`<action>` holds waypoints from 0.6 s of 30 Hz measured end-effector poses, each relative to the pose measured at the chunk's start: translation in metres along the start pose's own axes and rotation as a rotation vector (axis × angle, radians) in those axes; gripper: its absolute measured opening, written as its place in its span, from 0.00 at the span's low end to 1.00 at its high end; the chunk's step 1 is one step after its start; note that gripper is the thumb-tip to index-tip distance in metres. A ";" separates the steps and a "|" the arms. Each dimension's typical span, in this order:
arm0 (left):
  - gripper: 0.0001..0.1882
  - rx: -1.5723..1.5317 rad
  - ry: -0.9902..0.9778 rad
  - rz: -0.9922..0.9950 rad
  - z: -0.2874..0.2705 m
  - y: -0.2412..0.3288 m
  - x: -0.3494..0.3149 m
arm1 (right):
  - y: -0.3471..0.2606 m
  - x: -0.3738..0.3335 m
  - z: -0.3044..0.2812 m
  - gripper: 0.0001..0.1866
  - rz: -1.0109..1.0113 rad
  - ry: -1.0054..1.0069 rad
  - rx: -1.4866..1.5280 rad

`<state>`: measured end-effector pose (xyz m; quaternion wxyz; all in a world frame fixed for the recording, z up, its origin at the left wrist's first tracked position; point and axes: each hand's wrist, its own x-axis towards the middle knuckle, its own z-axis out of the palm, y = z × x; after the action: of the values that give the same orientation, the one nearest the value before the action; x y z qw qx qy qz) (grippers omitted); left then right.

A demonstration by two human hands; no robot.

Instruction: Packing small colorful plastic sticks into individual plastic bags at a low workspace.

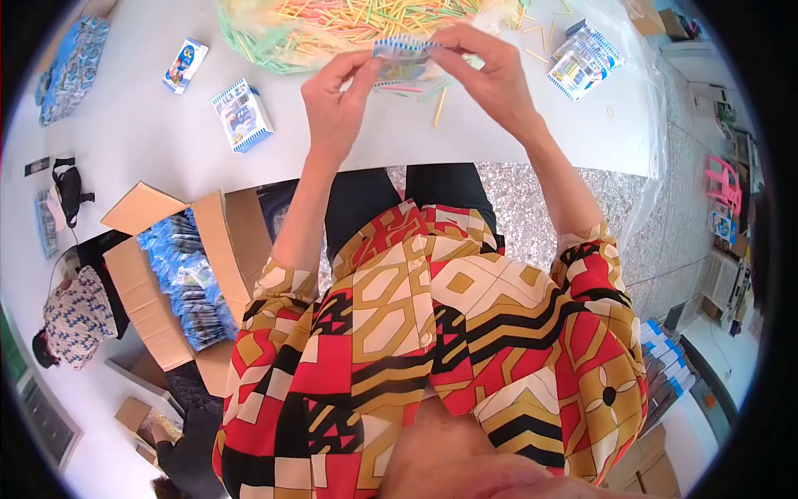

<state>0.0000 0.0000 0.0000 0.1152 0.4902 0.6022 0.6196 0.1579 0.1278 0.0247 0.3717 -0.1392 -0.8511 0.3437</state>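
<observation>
Over the white table, my left hand [337, 104] and my right hand [495, 79] pinch the two ends of a small clear packet [405, 62] with blue-striped edges. Some coloured pieces seem to show through its film. Just beyond lies a heap of thin pastel sticks [374, 25] on a crumpled clear-green plastic bag [249, 48]. A few loose sticks [439, 106] rest on the tabletop below the packet. To the left stand a blue-and-white box [241, 116] and a smaller blue-and-white pack [184, 66]. Several similar packs [586, 62] lie to the right.
An open cardboard carton [141, 291] full of blue packets stands below the table's left side. More bundled packets [75, 71] sit at the far left. Other people [79, 320] are at the lower left. A pink chair [723, 183] stands on the speckled floor at right.
</observation>
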 end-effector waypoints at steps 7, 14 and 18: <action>0.06 -0.146 -0.042 -0.224 0.014 0.002 -0.022 | -0.003 -0.019 -0.007 0.07 0.130 -0.057 0.070; 0.06 -0.368 -0.051 -0.371 0.025 -0.007 -0.022 | 0.012 -0.023 -0.003 0.07 0.345 -0.133 0.202; 0.08 -0.600 -0.145 -0.519 0.033 0.004 -0.026 | 0.015 -0.020 -0.003 0.08 0.314 -0.138 0.379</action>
<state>0.0390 0.0011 -0.0153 0.4480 0.3086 0.4887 0.6821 0.1734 0.1299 0.0050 0.2741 -0.1736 -0.7628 0.5593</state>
